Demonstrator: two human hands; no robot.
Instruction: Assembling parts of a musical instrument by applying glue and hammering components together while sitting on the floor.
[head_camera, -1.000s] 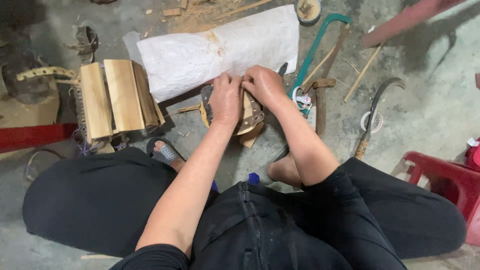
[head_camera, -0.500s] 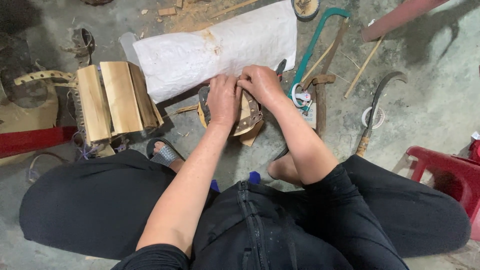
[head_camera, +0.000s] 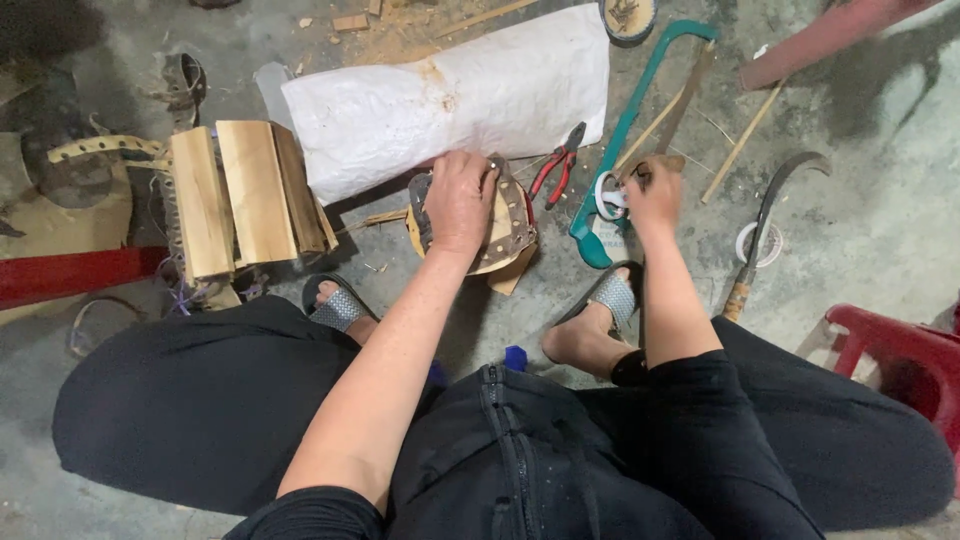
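On the concrete floor (head_camera: 870, 230) between the sandalled feet, the left hand (head_camera: 458, 200) presses its fingers flat over a round wooden piece wrapped in a studded strap (head_camera: 510, 215), while the right hand (head_camera: 655, 190) closes its fingers on something small beside the roll of white tape (head_camera: 606, 195). With one hand steadying it, the strap could slip loose, and the teal-framed saw (head_camera: 640, 120) and curved blade (head_camera: 775, 195) lie near enough to nick a reaching wrist
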